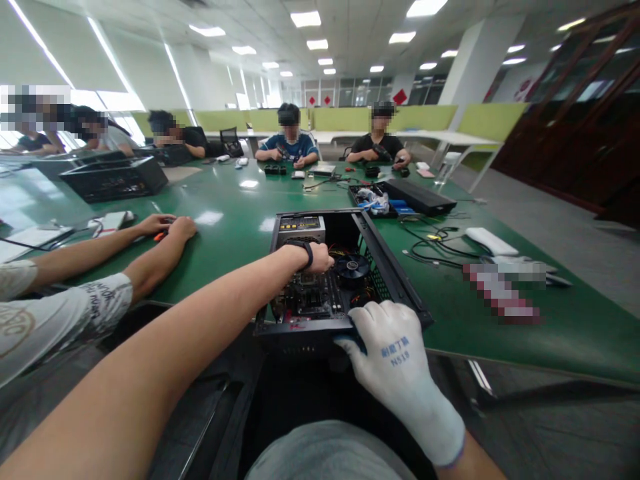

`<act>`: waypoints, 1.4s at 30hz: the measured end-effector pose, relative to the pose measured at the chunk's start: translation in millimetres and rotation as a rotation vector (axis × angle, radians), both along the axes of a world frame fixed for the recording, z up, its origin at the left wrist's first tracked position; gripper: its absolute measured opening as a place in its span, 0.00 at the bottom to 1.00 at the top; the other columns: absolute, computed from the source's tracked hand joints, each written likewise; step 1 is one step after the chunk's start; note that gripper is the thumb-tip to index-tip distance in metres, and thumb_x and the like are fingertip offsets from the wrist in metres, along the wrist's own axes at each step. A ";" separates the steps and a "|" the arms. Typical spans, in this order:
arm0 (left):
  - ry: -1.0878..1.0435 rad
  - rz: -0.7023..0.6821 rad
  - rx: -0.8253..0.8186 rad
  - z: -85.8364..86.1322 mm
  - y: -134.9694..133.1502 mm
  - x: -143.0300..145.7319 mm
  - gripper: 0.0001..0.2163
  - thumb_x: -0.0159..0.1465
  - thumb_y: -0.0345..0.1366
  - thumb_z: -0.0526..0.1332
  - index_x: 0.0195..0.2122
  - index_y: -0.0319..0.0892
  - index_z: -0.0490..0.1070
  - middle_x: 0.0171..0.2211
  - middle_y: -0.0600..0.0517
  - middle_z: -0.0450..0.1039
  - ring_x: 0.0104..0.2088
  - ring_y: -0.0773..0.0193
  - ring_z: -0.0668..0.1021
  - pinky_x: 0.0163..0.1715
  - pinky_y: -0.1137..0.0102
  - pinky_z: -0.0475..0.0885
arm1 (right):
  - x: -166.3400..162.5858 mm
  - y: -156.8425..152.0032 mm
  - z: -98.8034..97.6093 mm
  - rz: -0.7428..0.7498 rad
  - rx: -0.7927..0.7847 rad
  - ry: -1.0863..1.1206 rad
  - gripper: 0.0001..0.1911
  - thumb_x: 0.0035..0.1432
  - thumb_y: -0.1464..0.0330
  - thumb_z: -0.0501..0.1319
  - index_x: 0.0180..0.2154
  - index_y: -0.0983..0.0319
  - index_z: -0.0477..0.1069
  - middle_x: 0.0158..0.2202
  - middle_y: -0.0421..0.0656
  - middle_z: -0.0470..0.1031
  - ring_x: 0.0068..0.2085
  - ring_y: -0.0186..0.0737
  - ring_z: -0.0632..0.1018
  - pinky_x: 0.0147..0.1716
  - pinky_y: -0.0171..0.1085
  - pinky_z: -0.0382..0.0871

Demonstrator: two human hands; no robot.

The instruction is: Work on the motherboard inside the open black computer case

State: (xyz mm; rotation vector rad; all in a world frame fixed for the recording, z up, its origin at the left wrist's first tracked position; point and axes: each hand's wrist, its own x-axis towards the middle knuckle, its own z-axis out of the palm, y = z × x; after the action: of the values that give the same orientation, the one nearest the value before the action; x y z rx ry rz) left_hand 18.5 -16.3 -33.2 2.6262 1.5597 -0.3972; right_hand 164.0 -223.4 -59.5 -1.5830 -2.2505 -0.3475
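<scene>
Left hand [320, 257]: bare, no sleeve up the forearm, black band [304, 248] on the wrist just behind it. Right hand [395, 353]: white knit glove [415, 400], blue characters plus an "N51x" code printed on the back, cuff past the wrist.

The left hand [321, 257] hides its fingers inside the computer case [300, 330]. A blurry patch [503, 293] covers something on the green table [235, 193]

table [225, 200] green | black box [115, 177] far left | cables [430, 250], white bar [490, 241] right | co-worker's forearms [100, 253] on table, left
</scene>
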 end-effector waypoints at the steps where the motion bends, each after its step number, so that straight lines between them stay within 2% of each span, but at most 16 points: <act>1: -0.029 0.022 0.034 6.6 3.4 -2.6 0.22 0.66 0.45 0.50 0.52 0.37 0.73 0.52 0.38 0.75 0.48 0.53 0.78 0.45 0.68 0.70 | 0.6 7.4 0.9 -0.004 0.002 -0.009 0.14 0.57 0.55 0.62 0.37 0.59 0.69 0.33 0.44 0.70 0.37 0.45 0.66 0.37 0.42 0.48; 4: -0.169 0.091 0.195 28.7 16.4 -13.6 0.24 0.70 0.43 0.42 0.49 0.35 0.72 0.49 0.38 0.76 0.49 0.55 0.78 0.47 0.68 0.69 | 1.5 43.0 5.3 -0.022 -0.012 -0.061 0.18 0.59 0.52 0.60 0.39 0.60 0.70 0.36 0.45 0.72 0.39 0.46 0.68 0.38 0.42 0.49; 7: -0.286 0.128 0.330 47.1 26.8 -26.7 0.23 0.71 0.43 0.40 0.46 0.37 0.72 0.48 0.39 0.76 0.48 0.55 0.78 0.49 0.66 0.68 | -0.8 94.9 10.8 -0.045 -0.030 -0.098 0.20 0.61 0.52 0.57 0.42 0.61 0.70 0.40 0.49 0.73 0.42 0.47 0.69 0.39 0.42 0.51; 10: -0.365 0.160 0.408 57.4 29.9 -37.8 0.22 0.71 0.43 0.39 0.44 0.38 0.71 0.46 0.39 0.76 0.48 0.54 0.78 0.49 0.64 0.68 | -6.8 154.0 15.4 -0.068 -0.045 -0.110 0.22 0.61 0.52 0.57 0.44 0.64 0.70 0.42 0.52 0.73 0.45 0.49 0.70 0.42 0.43 0.56; 12: -0.414 0.184 0.436 60.1 29.2 -43.2 0.21 0.72 0.42 0.39 0.44 0.40 0.70 0.45 0.40 0.76 0.47 0.54 0.77 0.48 0.64 0.68 | -12.6 192.1 18.0 -0.087 -0.059 -0.118 0.24 0.61 0.52 0.57 0.46 0.65 0.70 0.45 0.53 0.73 0.48 0.49 0.71 0.46 0.44 0.60; 16: -0.530 0.267 0.452 59.0 27.4 -51.2 0.20 0.72 0.43 0.38 0.44 0.42 0.67 0.43 0.42 0.76 0.45 0.55 0.77 0.46 0.64 0.69 | -23.6 254.0 22.6 -0.144 -0.077 -0.133 0.23 0.63 0.54 0.58 0.52 0.63 0.68 0.52 0.47 0.70 0.50 0.43 0.73 0.50 0.50 0.68; 19: -0.598 0.284 0.455 54.7 27.3 -56.9 0.18 0.72 0.44 0.40 0.43 0.42 0.65 0.42 0.42 0.76 0.44 0.55 0.77 0.44 0.64 0.69 | -27.3 283.2 24.3 -0.158 -0.089 -0.141 0.22 0.63 0.57 0.59 0.53 0.63 0.68 0.53 0.48 0.70 0.50 0.43 0.74 0.49 0.49 0.70; 22: -0.647 0.289 0.436 48.2 27.6 -62.4 0.14 0.71 0.42 0.42 0.41 0.42 0.64 0.41 0.42 0.75 0.42 0.57 0.76 0.43 0.64 0.69 | -26.3 297.4 23.5 -0.158 -0.094 -0.147 0.22 0.63 0.57 0.59 0.54 0.62 0.68 0.53 0.48 0.70 0.50 0.43 0.74 0.49 0.49 0.70; 26: -0.714 0.290 0.399 40.5 28.1 -67.2 0.10 0.69 0.39 0.45 0.40 0.42 0.63 0.39 0.43 0.74 0.40 0.58 0.76 0.43 0.63 0.69 | -24.1 297.2 20.9 -0.150 -0.085 -0.158 0.22 0.63 0.57 0.59 0.54 0.62 0.68 0.53 0.48 0.70 0.51 0.44 0.74 0.50 0.50 0.70; 29: -0.791 0.290 0.388 39.3 28.6 -67.6 0.08 0.68 0.38 0.48 0.44 0.40 0.60 0.39 0.43 0.73 0.39 0.59 0.75 0.44 0.63 0.69 | -24.3 285.5 17.9 -0.147 -0.077 -0.163 0.22 0.63 0.56 0.59 0.53 0.62 0.68 0.53 0.47 0.70 0.50 0.43 0.74 0.50 0.50 0.69; 32: -0.827 0.301 0.373 43.1 26.8 -65.0 0.13 0.66 0.38 0.53 0.49 0.38 0.56 0.39 0.42 0.73 0.39 0.58 0.76 0.43 0.62 0.70 | -24.1 264.1 13.6 -0.142 -0.061 -0.156 0.24 0.63 0.53 0.57 0.52 0.62 0.68 0.51 0.47 0.71 0.50 0.44 0.73 0.50 0.50 0.67; 37: -0.741 0.256 0.322 50.9 15.3 -52.1 0.16 0.65 0.36 0.55 0.51 0.35 0.55 0.41 0.39 0.74 0.40 0.56 0.78 0.43 0.63 0.70 | -19.8 207.1 8.4 -0.103 -0.033 -0.131 0.22 0.62 0.52 0.56 0.46 0.64 0.70 0.44 0.53 0.73 0.46 0.50 0.70 0.44 0.45 0.57; 42: -0.431 0.218 0.233 43.4 6.3 -36.5 0.19 0.64 0.37 0.55 0.52 0.30 0.60 0.43 0.34 0.76 0.44 0.53 0.79 0.42 0.65 0.72 | -13.7 131.6 5.8 -0.069 -0.011 -0.110 0.19 0.61 0.53 0.57 0.43 0.61 0.69 0.41 0.50 0.72 0.43 0.48 0.68 0.40 0.43 0.50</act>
State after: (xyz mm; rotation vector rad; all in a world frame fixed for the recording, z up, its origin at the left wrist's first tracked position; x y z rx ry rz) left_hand -18.0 -10.0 10.1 2.4265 1.7872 0.3599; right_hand 150.3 -91.8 -53.7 -1.6891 -2.2854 -0.4524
